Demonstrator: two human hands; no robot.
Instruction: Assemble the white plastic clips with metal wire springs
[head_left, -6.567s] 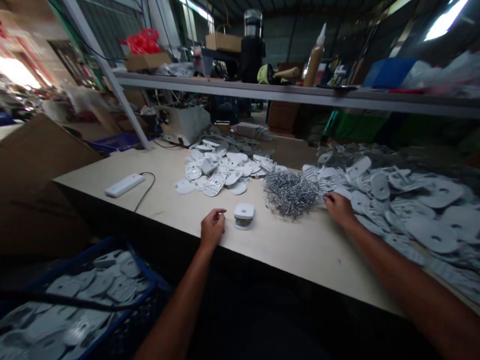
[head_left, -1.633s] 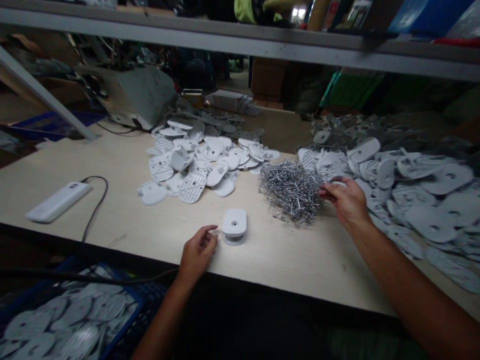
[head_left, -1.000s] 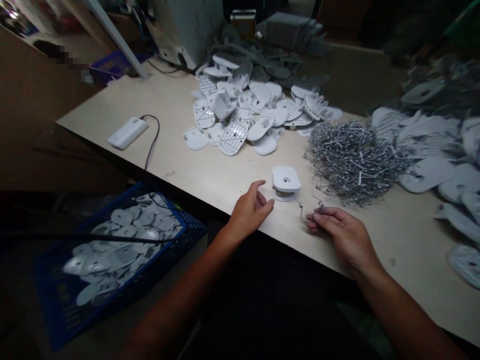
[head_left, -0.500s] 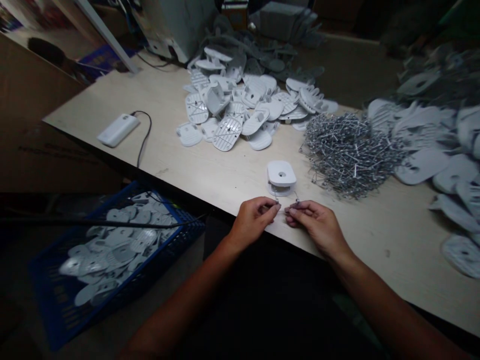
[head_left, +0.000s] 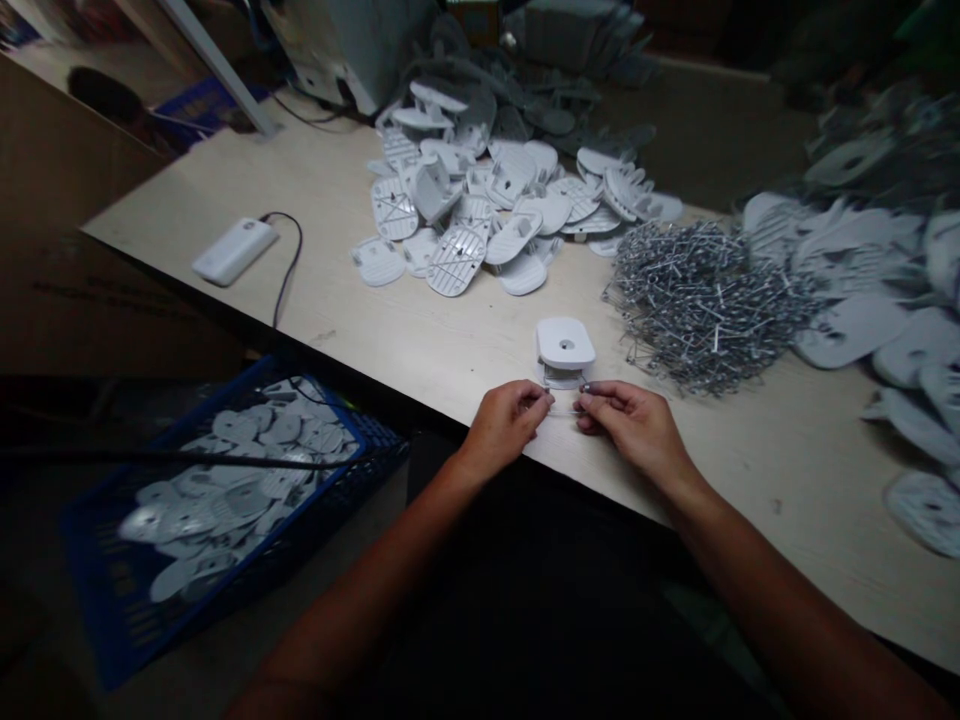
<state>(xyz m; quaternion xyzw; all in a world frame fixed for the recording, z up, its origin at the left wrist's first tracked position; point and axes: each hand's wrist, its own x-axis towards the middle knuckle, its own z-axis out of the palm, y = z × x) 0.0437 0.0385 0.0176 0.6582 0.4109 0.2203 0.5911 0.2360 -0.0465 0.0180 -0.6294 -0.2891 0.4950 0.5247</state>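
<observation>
At the front edge of the table, my left hand (head_left: 506,418) pinches one side of a thin bent metal wire (head_left: 564,413). My right hand (head_left: 634,425) pinches its other side with thumb and fingers. The wire's ends reach toward a white plastic piece (head_left: 565,343) just beyond my fingertips. This piece has a rounded square top with a small hole and a lower part beneath it. Whether the wire ends sit inside it I cannot make out. A tangled heap of similar metal wires (head_left: 709,310) lies beyond my right hand.
A pile of white plastic parts (head_left: 457,260) spreads over the table's back, with more parts (head_left: 851,330) at the right. A white power bank (head_left: 235,250) with a dark cable lies on the left. Below the table edge stands a blue crate (head_left: 90,600) of white parts.
Both hands have shifted slightly forward, bringing the wire closer to the white plastic piece. My fingertips now sit nearer its lower part. The view has tilted a little.
</observation>
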